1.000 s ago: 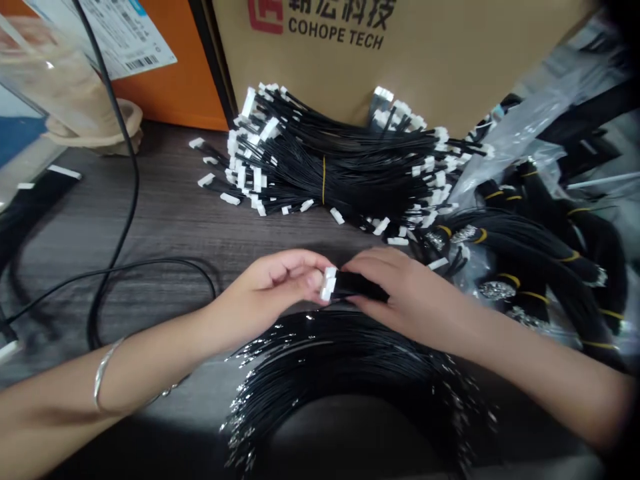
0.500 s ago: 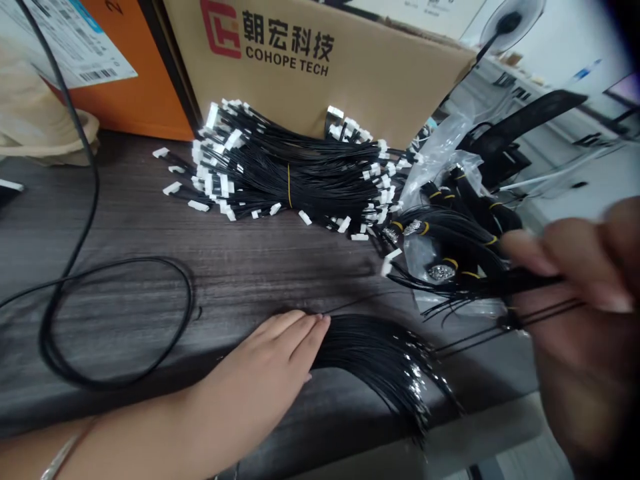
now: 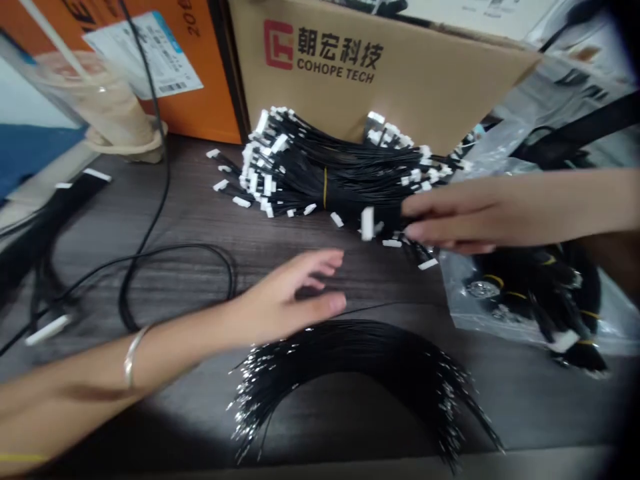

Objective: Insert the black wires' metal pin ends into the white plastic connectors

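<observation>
My left hand (image 3: 295,297) hovers over the table, fingers curved and apart from the thumb, with nothing in it. Just below it lies an arched bundle of loose black wires (image 3: 370,340), shiny metal terminals at both ends. My right hand (image 3: 460,213) pinches a black wire harness, its white connector (image 3: 368,223) sticking out left of the fingertips. Another white connector (image 3: 564,341) hangs on black wires below that hand. Behind it lies a pile of black harnesses (image 3: 345,180) with white connectors, bound by a yellow tie. Motion blurs the held harness.
A cardboard box (image 3: 425,80) and an orange box (image 3: 210,100) stand at the back. A drink cup (image 3: 115,113) sits in a holder at the left. A black cable (image 3: 165,250) loops near more harnesses (image 3: 45,233). Tied wire bundles lie on a plastic bag (image 3: 465,310) at right.
My left hand has lifted off the loose wires and opened. My right hand has moved left and away from me, carrying the harness to the pile's edge. The view has shifted left.
</observation>
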Available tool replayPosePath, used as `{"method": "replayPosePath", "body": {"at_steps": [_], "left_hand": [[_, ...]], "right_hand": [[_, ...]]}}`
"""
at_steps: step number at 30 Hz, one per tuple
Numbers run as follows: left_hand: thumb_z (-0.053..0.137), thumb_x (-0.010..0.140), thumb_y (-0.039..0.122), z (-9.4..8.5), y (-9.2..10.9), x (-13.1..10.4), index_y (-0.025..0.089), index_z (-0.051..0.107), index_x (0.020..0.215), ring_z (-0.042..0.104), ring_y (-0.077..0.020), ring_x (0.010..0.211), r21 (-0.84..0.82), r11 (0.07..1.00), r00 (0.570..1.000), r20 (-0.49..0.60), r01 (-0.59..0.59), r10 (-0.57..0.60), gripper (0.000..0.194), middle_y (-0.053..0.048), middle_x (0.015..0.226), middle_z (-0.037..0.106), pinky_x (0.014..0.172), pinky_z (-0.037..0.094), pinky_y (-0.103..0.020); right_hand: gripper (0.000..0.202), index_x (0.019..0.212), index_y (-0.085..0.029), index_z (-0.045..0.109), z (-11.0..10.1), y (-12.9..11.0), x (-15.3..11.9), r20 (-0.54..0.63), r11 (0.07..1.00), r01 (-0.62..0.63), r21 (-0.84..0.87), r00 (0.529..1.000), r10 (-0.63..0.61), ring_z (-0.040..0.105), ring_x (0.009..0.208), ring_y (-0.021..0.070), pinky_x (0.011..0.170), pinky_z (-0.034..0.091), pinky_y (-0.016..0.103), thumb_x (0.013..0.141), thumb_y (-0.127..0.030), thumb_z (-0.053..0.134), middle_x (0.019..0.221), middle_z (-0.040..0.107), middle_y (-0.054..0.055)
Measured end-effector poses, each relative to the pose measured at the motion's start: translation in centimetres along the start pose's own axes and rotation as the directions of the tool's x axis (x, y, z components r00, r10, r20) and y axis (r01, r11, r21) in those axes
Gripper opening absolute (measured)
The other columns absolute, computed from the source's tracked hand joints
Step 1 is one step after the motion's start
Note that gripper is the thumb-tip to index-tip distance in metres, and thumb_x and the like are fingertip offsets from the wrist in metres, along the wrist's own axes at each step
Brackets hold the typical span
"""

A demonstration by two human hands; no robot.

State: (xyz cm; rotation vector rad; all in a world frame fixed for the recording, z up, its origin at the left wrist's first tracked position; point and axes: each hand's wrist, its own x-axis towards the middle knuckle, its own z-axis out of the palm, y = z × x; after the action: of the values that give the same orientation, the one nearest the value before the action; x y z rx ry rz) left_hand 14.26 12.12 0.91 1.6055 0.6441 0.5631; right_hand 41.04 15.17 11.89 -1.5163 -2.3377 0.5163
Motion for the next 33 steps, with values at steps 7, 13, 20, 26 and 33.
{"method": "replayPosePath", "body": {"at_steps": [7,13,20,26,33], "left_hand": [[0.061,0.081,0.021,-2.4,-1.7,2.2,0.011,0.062,0.089,0.052,-0.0062,0.050,-0.344,0.931,0.953,-0.222,0.123,-0.207,0.013,0.001,0.062,0.061,0.051,0.044,-0.020],[0.058,0.082,0.014,-2.6,-2.6,2.7,0.011,0.063,0.082,0.054,-0.0062,0.053,-0.395,0.894,0.937,-0.179,0.210,-0.299,0.006,0.002,0.059,0.059,0.054,0.045,-0.020],[0.058,0.081,0.010,-3.2,-2.9,2.9,0.011,0.063,0.079,0.059,-0.0092,0.062,-0.578,0.789,0.922,-0.154,0.207,-0.355,0.005,0.000,0.062,0.060,0.061,0.045,-0.023],[0.056,0.079,0.008,-3.0,-2.7,2.9,0.010,0.063,0.081,0.060,-0.0110,0.060,-0.653,0.739,0.885,-0.231,0.166,-0.403,0.008,-0.001,0.061,0.060,0.057,0.043,-0.024],[0.062,0.078,0.010,-3.0,-2.9,2.6,0.013,0.070,0.095,0.062,-0.0104,0.076,-0.667,0.730,0.932,-0.151,0.151,-0.331,0.019,-0.002,0.080,0.069,0.073,0.047,-0.024]], "right_hand": [[0.029,0.094,-0.021,0.064,8.5,-2.0,2.8,0.223,0.991,0.137,-0.009,0.966,-0.132,0.060,0.081,0.0216,0.070,0.045,0.034,0.082,-0.045,0.054,0.087,0.064,0.007],[0.018,0.096,-0.020,0.058,9.6,-3.7,0.4,0.164,0.945,0.268,-0.187,0.957,-0.239,0.057,0.090,0.0216,0.079,0.046,0.036,0.090,-0.031,0.045,0.096,0.060,0.009],[0.017,0.095,-0.022,0.060,12.2,-2.4,-3.7,0.492,0.988,0.151,-0.020,0.862,-0.122,0.058,0.082,0.0152,0.073,0.048,0.031,0.092,-0.027,0.044,0.097,0.056,0.005],[0.018,0.088,-0.018,0.057,12.9,-1.5,-4.2,0.327,0.984,0.145,-0.100,0.939,-0.105,0.057,0.088,0.0195,0.078,0.048,0.036,0.091,-0.020,0.040,0.095,0.058,0.009],[0.010,0.097,-0.019,0.049,10.9,-2.6,-3.2,0.092,0.999,0.037,-0.016,0.995,-0.035,0.057,0.069,0.0120,0.061,0.046,0.024,0.088,-0.017,0.044,0.083,0.059,0.002]]}}
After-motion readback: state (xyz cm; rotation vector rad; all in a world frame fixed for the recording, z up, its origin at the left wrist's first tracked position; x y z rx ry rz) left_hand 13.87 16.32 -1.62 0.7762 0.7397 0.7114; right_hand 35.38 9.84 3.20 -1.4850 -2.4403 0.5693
